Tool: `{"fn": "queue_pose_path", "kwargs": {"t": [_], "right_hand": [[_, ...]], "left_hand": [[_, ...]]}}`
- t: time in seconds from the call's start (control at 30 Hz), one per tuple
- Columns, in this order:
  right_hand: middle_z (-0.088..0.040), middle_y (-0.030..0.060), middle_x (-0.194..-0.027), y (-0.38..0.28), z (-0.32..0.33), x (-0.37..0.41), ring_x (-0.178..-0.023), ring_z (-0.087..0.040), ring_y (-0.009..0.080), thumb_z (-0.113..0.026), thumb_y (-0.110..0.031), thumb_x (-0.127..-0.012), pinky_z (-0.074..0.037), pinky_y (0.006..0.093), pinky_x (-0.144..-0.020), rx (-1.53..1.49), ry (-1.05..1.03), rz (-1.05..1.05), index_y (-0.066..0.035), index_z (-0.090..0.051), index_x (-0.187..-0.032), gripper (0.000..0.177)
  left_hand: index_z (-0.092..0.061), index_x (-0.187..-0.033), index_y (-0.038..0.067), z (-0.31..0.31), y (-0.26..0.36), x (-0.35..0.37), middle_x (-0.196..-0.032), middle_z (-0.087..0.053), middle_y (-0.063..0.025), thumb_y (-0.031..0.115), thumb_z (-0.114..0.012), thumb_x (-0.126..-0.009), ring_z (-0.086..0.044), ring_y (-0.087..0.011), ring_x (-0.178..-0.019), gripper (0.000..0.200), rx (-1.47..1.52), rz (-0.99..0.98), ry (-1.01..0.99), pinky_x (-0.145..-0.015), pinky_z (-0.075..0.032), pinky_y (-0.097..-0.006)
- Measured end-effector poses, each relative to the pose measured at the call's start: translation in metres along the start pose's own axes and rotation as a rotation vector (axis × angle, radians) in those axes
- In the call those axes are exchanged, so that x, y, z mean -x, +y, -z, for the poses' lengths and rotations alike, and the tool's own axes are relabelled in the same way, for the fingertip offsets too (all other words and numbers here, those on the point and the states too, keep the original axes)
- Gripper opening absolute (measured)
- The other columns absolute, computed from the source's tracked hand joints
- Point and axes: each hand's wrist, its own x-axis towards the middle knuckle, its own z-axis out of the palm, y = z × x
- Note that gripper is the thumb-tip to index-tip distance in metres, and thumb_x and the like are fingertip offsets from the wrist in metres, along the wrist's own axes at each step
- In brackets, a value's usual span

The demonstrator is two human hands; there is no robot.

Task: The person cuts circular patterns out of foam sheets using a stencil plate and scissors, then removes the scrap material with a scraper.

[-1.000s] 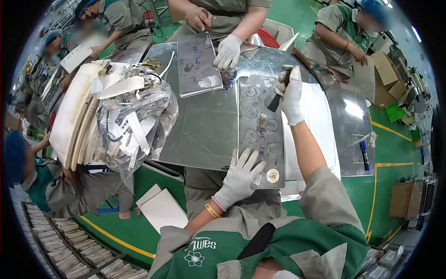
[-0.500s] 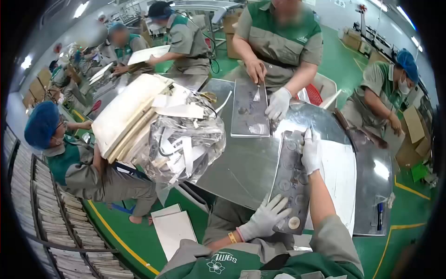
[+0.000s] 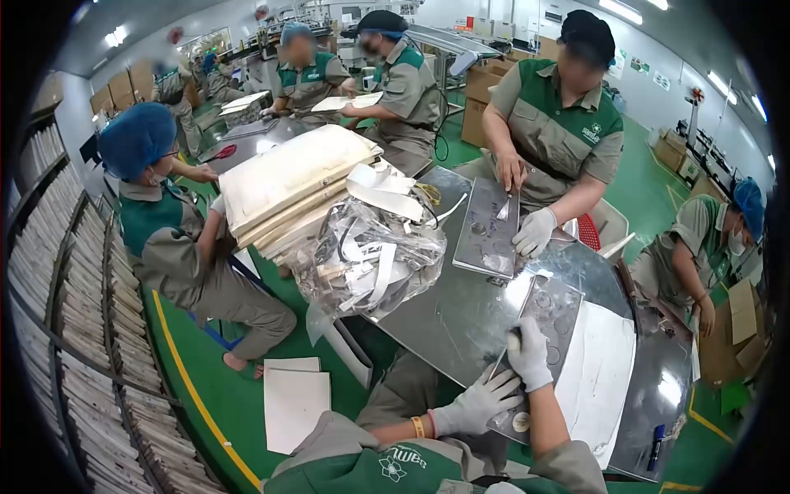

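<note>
A dark grey flat panel (image 3: pixel 559 306) with round marks lies on the metal table before me. My left hand (image 3: pixel 477 403), white-gloved, rests with fingers spread on the panel's lower left edge. Farther up on the panel is my right hand (image 3: pixel 531 354), also gloved, its fingers curled closed. Something small and dark shows by its fingertips, too little to name. A pale round spot (image 3: pixel 520 422) marks the panel's near end. Under the panel's right side lies a white sheet-like board (image 3: pixel 599 370).
Across the table, a co-worker holds a scraper (image 3: pixel 504 208) over another grey panel (image 3: pixel 481 239). At left stand stacked white boards (image 3: pixel 296 177) and a clear plastic bag (image 3: pixel 370 263) of scraps. A blue marker (image 3: pixel 656 447) lies at right. White boards (image 3: pixel 296 403) lie on the floor.
My right hand has gone from stretched along the panel's right edge to curled, nearer my left hand. My left hand stays on the panel's near end. The view has shifted.
</note>
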Motion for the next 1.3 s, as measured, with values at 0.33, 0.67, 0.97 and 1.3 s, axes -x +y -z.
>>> {"fn": "queue_pose_path", "kwargs": {"t": [0.33, 0.67, 0.97, 1.3], "right_hand": [[-0.055, 0.0119, -0.086, -0.029, -0.005, -0.002, -0.077, -0.061, 0.0337, -0.075, -0.03, -0.076, -0.05, 0.0431, -0.066, 0.145, -0.391, -0.111, -0.008, -0.054, -0.09, 0.033], [-0.058, 0.0084, -0.079, -0.035, -0.01, 0.002, -0.077, -0.06, 0.0307, -0.074, -0.025, -0.072, -0.046, 0.0431, -0.068, 0.175, -0.447, -0.068, -0.01, -0.056, -0.085, 0.027], [-0.058, 0.0053, -0.082, -0.036, -0.011, 0.006, -0.084, -0.06, 0.0264, -0.073, -0.025, -0.073, -0.042, 0.0417, -0.073, 0.239, -0.481, -0.076, -0.013, -0.057, -0.088, 0.025], [-0.058, 0.0047, -0.081, -0.037, -0.011, 0.006, -0.083, -0.06, 0.0258, -0.073, -0.025, -0.073, -0.042, 0.0411, -0.073, 0.244, -0.463, -0.08, -0.014, -0.056, -0.086, 0.024]], "left_hand": [[-0.056, -0.126, 0.007, 0.008, 0.003, 0.0, -0.133, -0.048, -0.0161, 0.021, -0.061, -0.078, -0.036, -0.0356, -0.134, 0.051, 0.038, 0.009, 0.045, -0.114, -0.019, -0.0557], [-0.058, -0.122, 0.007, -0.002, -0.002, 0.005, -0.132, -0.049, -0.0155, 0.023, -0.059, -0.079, -0.039, -0.0375, -0.13, 0.046, 0.046, 0.019, 0.03, -0.111, -0.025, -0.0556], [-0.061, -0.116, 0.007, -0.008, -0.003, 0.005, -0.129, -0.051, -0.0153, 0.025, -0.059, -0.08, -0.042, -0.0378, -0.128, 0.041, 0.047, 0.033, 0.03, -0.109, -0.028, -0.0552], [-0.062, -0.114, 0.006, -0.002, -0.001, 0.005, -0.126, -0.053, -0.0159, 0.025, -0.06, -0.077, -0.042, -0.0379, -0.128, 0.041, 0.069, 0.026, 0.029, -0.109, -0.027, -0.056]]}}
